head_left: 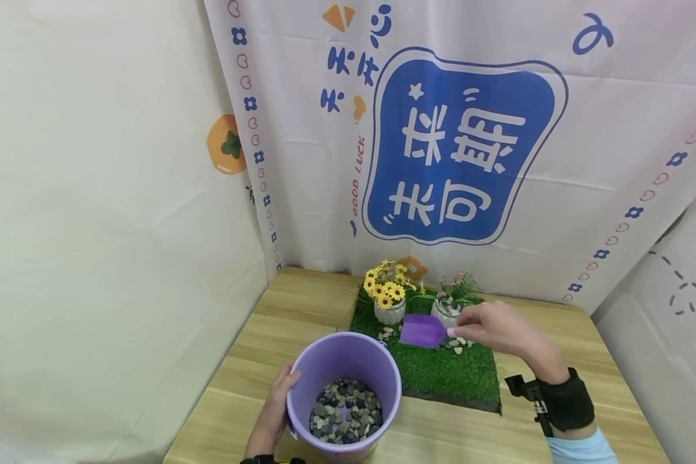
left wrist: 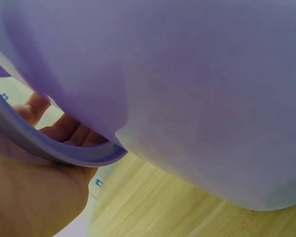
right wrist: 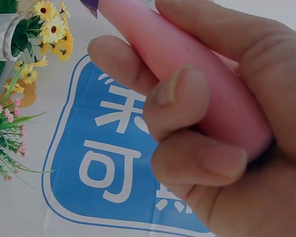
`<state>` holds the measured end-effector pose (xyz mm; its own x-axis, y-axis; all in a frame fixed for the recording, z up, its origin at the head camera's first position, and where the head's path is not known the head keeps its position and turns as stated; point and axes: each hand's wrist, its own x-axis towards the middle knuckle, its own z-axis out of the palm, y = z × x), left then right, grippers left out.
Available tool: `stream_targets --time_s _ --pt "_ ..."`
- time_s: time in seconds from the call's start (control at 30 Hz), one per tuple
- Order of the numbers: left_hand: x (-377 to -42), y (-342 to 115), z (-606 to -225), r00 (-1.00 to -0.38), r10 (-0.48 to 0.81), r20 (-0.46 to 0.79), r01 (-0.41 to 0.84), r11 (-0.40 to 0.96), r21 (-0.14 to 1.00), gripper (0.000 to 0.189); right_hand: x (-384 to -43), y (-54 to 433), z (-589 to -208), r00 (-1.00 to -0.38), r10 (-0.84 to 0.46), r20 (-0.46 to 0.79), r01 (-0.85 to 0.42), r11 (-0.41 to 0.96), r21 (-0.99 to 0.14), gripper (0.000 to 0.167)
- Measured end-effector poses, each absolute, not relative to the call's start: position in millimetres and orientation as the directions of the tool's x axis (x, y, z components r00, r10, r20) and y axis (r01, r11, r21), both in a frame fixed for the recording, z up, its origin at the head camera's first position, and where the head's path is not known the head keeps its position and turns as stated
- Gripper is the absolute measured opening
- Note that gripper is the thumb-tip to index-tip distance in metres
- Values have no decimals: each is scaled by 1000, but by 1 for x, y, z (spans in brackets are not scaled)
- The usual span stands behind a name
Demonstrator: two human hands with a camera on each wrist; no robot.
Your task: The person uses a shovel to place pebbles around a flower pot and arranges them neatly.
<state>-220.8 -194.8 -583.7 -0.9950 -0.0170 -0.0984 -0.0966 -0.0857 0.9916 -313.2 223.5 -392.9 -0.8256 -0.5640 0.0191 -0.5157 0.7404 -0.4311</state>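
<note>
A purple bucket (head_left: 348, 354) stands at the front of the table with several grey and brown pebbles (head_left: 348, 412) at its bottom. My left hand (head_left: 278, 393) grips its left side, thumb at the rim; in the left wrist view the hand (left wrist: 44, 187) reaches behind the bucket's handle (left wrist: 64, 154). With my right hand (head_left: 499, 328) I hold a toy shovel, its purple blade (head_left: 422, 330) over the grass mat (head_left: 446, 374). Curled fingers wrap the shovel's pink handle (right wrist: 202, 79) in the right wrist view. Nothing shows clearly on the blade.
Along the back of the mat stand a white pot of yellow flowers (head_left: 390, 312) and another white pot with pink flowers (head_left: 443, 312). Small stones (head_left: 457, 345) lie in front of them. A printed curtain (head_left: 313, 193) hangs behind the wooden table (head_left: 533, 393).
</note>
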Motion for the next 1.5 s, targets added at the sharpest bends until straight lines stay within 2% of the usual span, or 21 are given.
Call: stream_targets --time_s 0.3,0.57,0.93,1.23,1.5 --pt "-221 -194 -584 -995 -8 -104 -104 -75 992 60 -303 211 -383 -804 -594 14 -546 729 -413 19" --pt "-222 -194 -585 -994 -4 -108 -108 -78 991 64 -296 180 -387 -708 -705 37 -650 630 -424 15" --pt "-222 -194 -583 -992 -20 -121 -119 -92 989 57 -293 152 -403 -635 -771 38 -734 588 -340 16" --pt "-221 -194 -583 -994 -21 -108 -106 -87 991 57 -285 129 -413 -577 -817 1 -781 552 -291 8" --pt "-220 -194 -586 -995 -21 -99 -97 -91 991 58 -280 104 -426 -497 -864 -83 -831 501 -242 8"
